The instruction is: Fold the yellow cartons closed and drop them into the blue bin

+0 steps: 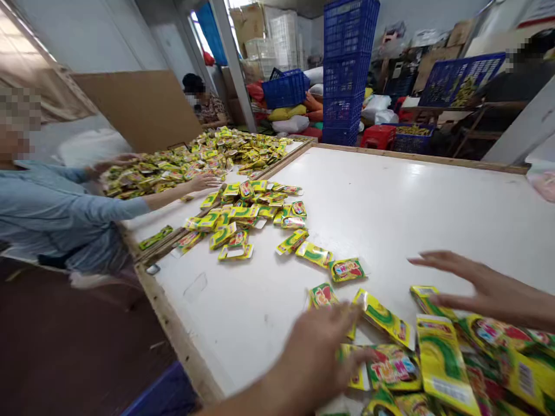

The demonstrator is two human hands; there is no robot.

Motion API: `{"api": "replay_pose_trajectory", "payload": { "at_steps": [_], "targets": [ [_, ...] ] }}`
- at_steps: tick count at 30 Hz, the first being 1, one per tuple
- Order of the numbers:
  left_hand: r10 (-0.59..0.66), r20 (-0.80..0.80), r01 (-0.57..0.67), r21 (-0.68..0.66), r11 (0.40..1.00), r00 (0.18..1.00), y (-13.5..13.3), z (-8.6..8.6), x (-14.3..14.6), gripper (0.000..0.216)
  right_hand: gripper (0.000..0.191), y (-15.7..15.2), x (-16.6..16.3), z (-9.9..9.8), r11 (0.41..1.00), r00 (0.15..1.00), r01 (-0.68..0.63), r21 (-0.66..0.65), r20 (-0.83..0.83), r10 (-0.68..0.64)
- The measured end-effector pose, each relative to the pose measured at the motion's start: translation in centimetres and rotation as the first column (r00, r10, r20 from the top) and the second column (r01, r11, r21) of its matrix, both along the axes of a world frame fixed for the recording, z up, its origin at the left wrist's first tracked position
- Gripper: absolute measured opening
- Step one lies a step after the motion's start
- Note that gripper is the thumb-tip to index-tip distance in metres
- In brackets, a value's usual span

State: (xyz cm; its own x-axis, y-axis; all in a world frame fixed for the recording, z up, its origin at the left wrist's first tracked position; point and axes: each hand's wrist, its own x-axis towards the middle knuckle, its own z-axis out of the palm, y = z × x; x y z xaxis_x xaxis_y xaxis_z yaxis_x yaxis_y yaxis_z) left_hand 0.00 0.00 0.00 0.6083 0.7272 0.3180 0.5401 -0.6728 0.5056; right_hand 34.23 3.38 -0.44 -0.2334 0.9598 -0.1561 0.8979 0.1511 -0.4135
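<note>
Head | sachet pile (433, 358) between left grip (321, 346), right grip (477, 292) | both splayed

Large coloured letters beginning "TU" can be read on the front of one yellow-and-green packet (392, 367) lying near the bottom edge; the rest of the word is blurred. A white label panel with fine dark print is seen on a neighbouring packet (440, 364), but nothing on it can be made out. The print on the packets farther off (243, 214) is too small to be read.
</note>
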Motion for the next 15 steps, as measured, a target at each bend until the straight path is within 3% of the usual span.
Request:
{"api": "replay_pose_trajectory", "payload": {
  "at_steps": [2, 3, 6, 9, 11, 12, 13, 14, 15],
  "targets": [
    [0.228, 0.072, -0.234, 0.092, 0.968, 0.971, 8.6, 0.9, -4.2, 0.036, 0.066, 6.7, -5.1, 1.5, 0.988, 0.995, -0.078, 0.132, -0.056, 0.086],
    [0.35, 0.116, -0.364, 0.125, 0.923, 0.929, 12.8, 1.1, -6.4, 0.034, 0.065, 10.2, -7.7, 1.9, 0.976, 0.989, -0.105, 0.19, -0.08, 0.122],
    [0.639, 0.185, -0.665, 0.224, 0.712, 0.746, 23.5, 0.0, -13.8, 0.037, 0.063, 21.0, -15.1, 1.0, 0.969, 0.986, -0.043, 0.245, -0.147, 0.081],
    [0.892, 0.106, -0.893, 0.16, 0.42, 0.439, 30.5, -2.7, -21.4, 0.047, 0.074, 30.8, -22.0, -1.9, 0.984, 0.963, 0.071, 0.161, -0.267, -0.026],
    [0.941, 0.037, -0.936, 0.124, 0.331, 0.338, 33.6, -4.2, -25.3, 0.062, 0.08, 35.6, -25.8, -3.9, 0.985, 0.948, 0.096, 0.142, -0.316, -0.047],
    [0.932, 0.009, -0.925, 0.122, 0.359, 0.363, 34.9, -4.8, -26.5, 0.069, 0.084, 37.5, -27.4, -4.8, 0.984, 0.935, 0.119, 0.133, -0.347, -0.066],
    [0.897, -0.01, -0.889, 0.129, 0.439, 0.441, 36.3, -5.2, -27.3, 0.074, 0.086, 39.1, -28.7, -5.5, 0.984, 0.926, 0.129, 0.126, -0.37, -0.074],
    [0.841, -0.028, -0.831, 0.141, 0.538, 0.54, 37.7, -5.5, -27.6, 0.078, 0.087, 40.4, -29.8, -6.1, 0.984, 0.919, 0.131, 0.121, -0.387, -0.075],
    [0.709, -0.015, -0.7, 0.151, 0.698, 0.705, 39.2, -5.8, -27.5, 0.078, 0.087, 41.5, -30.6, -6.5, 0.984, 0.919, 0.123, 0.126, -0.388, -0.066]
  ]
}}
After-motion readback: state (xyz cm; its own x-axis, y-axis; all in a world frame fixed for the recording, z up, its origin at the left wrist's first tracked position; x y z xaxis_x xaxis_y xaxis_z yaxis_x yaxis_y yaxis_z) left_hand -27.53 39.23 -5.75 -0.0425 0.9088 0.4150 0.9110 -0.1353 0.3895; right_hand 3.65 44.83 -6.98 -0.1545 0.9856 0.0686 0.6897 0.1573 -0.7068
